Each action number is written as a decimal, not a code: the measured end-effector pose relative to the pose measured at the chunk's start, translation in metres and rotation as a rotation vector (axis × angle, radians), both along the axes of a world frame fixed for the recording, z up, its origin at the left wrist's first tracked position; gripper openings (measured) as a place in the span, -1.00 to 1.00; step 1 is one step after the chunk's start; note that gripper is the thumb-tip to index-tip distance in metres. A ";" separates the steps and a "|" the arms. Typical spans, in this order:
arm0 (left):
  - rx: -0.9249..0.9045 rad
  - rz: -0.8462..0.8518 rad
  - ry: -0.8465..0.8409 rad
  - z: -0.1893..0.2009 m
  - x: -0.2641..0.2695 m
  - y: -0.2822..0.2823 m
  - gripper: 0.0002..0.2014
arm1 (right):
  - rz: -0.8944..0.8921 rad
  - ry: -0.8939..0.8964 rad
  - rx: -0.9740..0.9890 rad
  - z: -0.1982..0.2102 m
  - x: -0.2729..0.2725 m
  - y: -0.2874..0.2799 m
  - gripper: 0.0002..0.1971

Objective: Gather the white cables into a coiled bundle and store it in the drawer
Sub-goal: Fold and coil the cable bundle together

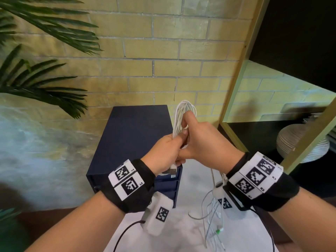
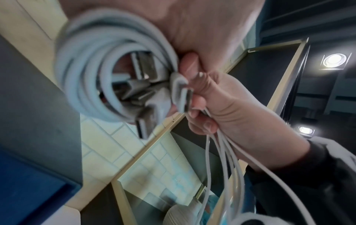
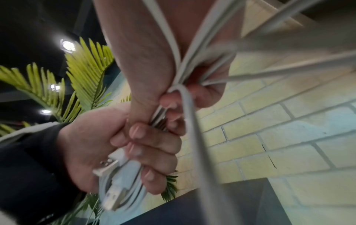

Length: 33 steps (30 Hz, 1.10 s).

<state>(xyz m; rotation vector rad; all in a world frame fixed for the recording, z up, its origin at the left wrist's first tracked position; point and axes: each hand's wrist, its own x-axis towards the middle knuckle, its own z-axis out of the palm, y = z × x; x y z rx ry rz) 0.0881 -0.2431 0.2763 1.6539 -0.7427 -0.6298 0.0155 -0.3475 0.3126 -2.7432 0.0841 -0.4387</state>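
Navy drawer unit (image 1: 134,139) stands at the far edge of the white table (image 1: 190,180) against the brick wall, its drawers apparently all closed, so storing is not yet done. White cables (image 1: 181,120) are mostly gathered in a coiled bundle held above the unit; left hand (image 1: 163,151) grips the coil and USB plugs (image 2: 181,92), right hand (image 1: 203,139) grips loops and loose tails (image 1: 214,215) trailing onto the table, so coiling looks unfinished.

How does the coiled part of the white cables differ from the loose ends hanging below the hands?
The coiled bundle is looped tight and stands above the hands, gripped by the left hand and right hand. The loose strands trail uncoiled, spread apart, below the right wrist. Both are the same white cables.
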 end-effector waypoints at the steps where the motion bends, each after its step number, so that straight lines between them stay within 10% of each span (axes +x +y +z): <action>1: 0.001 0.008 -0.003 0.000 0.000 0.000 -0.54 | 0.020 0.014 0.053 -0.001 0.001 -0.002 -0.41; 12: 0.010 0.006 -0.031 -0.004 0.030 0.022 -0.49 | 0.117 0.089 0.451 -0.014 -0.019 -0.043 -0.93; 24: 0.113 -0.092 -0.075 -0.017 0.006 0.007 -0.58 | 0.297 -0.132 0.433 0.035 -0.016 -0.025 -0.91; 33: -0.083 -0.096 -0.143 -0.014 -0.019 0.015 -0.47 | 0.045 -0.330 0.607 0.025 0.004 -0.043 -0.71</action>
